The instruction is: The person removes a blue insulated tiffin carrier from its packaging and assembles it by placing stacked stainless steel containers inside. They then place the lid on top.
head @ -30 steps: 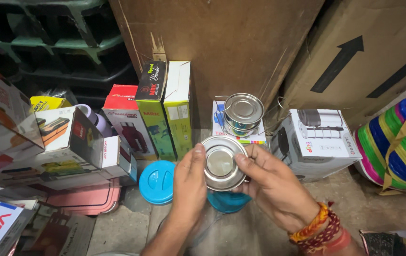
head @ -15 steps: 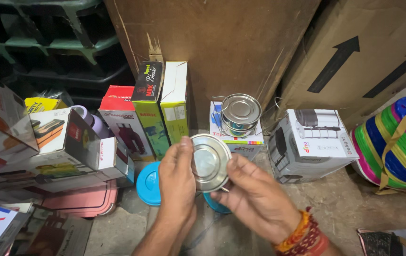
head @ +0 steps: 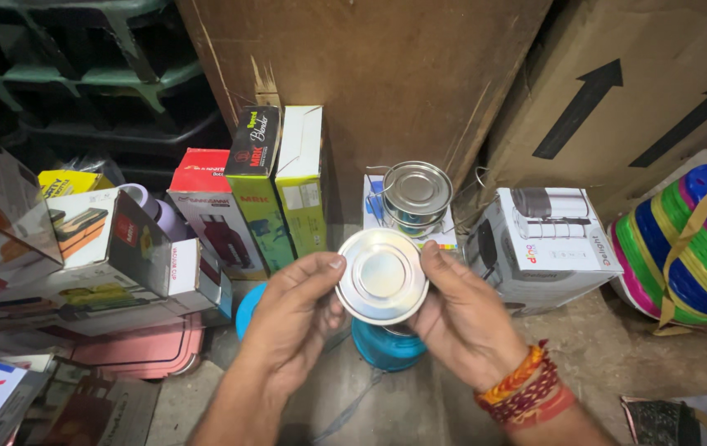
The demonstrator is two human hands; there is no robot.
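Note:
Both hands hold a round shiny steel lid (head: 381, 276) tilted toward me at the centre of the head view. My left hand (head: 294, 320) grips its left rim with thumb on top. My right hand (head: 462, 318), wearing red and orange thread bracelets, grips the right rim. Just behind the lid stands a stacked steel tiffin container (head: 415, 196) in a wire carrier, resting on a white box. Under my hands sits a blue round container (head: 386, 347), with a blue lid (head: 248, 304) partly hidden to its left.
Upright product boxes (head: 275, 186) line the back left; more boxes (head: 81, 256) and a pink tray (head: 143, 351) lie at the left. A white appliance box (head: 547, 244) and a striped woven basket (head: 688, 248) sit on the right. Big cardboard cartons (head: 617, 91) stand behind.
The lid has stayed in both hands and turned slightly, its flat face now more toward me. My hands shifted a little around its rim, and the view moved slightly.

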